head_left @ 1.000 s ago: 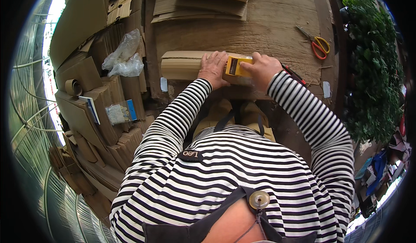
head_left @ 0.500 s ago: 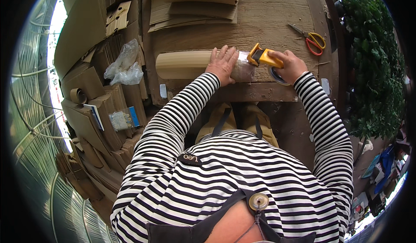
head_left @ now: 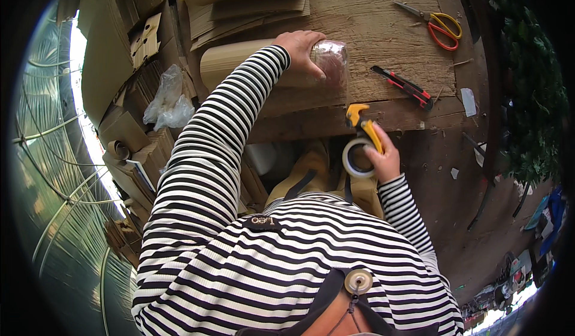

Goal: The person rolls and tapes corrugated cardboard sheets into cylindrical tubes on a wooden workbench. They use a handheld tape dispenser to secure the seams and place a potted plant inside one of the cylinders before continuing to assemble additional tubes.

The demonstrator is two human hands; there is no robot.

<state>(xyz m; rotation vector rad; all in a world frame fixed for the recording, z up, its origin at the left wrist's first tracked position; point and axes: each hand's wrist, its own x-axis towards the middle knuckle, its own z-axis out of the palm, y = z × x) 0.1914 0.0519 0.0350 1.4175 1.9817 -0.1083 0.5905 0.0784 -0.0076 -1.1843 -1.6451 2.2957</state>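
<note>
A rolled tube of brown corrugated cardboard lies along the table's near edge, with clear plastic film or tape around its right end. My left hand is wrapped over the tube close to that end, thumb on the near side and fingers on the far side. My right hand grips a yellow tape dispenser carrying a roll of tape. The dispenser is off the near edge, in front of my legs. Whether a strip of tape runs from it to the tube, I cannot tell.
A red and black utility knife and scissors with red and yellow handles lie on the wooden table. Stacked cardboard sheets sit at the back. Crumpled plastic rests on cardboard at left; greenery stands at right.
My right hand has drawn the tape dispenser from the tube's right end toward me, past the table edge. My left hand has shifted to the tube's end. The utility knife now shows.
</note>
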